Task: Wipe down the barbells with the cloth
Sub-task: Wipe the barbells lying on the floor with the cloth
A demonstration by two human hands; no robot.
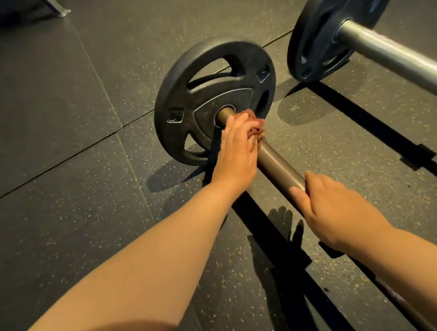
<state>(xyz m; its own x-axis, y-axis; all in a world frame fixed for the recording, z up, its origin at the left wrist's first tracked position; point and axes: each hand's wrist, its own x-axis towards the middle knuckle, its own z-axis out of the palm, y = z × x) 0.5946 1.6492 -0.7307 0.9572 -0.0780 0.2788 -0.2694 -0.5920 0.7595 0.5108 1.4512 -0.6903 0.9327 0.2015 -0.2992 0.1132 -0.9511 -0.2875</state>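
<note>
A barbell lies on the dark rubber floor, its bronze-grey sleeve (pixel 276 163) running from the lower right up into a black weight plate (pixel 208 99). My left hand (pixel 235 149) grips a reddish-brown cloth (pixel 257 123) bunched around the sleeve right next to the plate's hub. My right hand (pixel 335 209) is curled round the sleeve lower down, thumb on top. The bar below my right hand is hidden by my forearm.
A second barbell with a silver bar (pixel 395 57) and a black plate (pixel 331 25) lies at the upper right, close to the first plate. A metal frame foot (pixel 57 7) stands at the top left. Speckled rubber floor tiles (pixel 56 124) spread to the left.
</note>
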